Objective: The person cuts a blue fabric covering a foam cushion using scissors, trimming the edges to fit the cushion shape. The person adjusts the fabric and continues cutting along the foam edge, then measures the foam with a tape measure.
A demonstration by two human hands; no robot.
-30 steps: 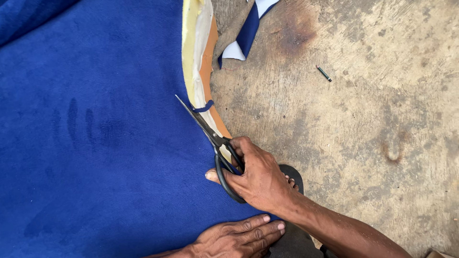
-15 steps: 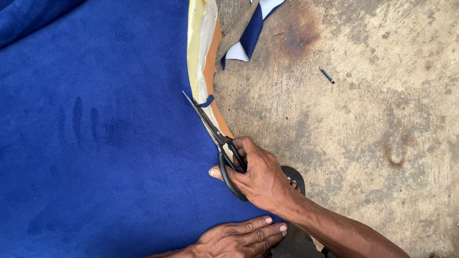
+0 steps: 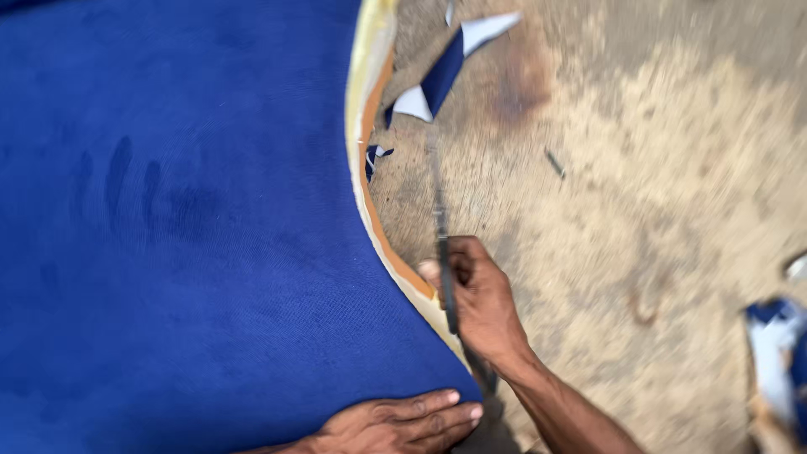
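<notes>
A large blue velvet-covered cushion fills the left of the view, with a pale yellow foam and orange board edge along its right side. My right hand grips black scissors, blades pointing up over the bare floor, just right of the foam edge; the blades are blurred. My left hand lies flat on the blue fabric at the bottom, fingers pointing right. A small blue snippet hangs at the foam edge.
A blue and white fabric scrap lies on the rough concrete floor near the top. A small dark nail-like object lies further right. More blue and white scraps sit at the right edge.
The scissors have swung off the cushion's edge and now point straight up over the floor. The camera moved, so the cushion edge sits further right. My left hand stays flat.
</notes>
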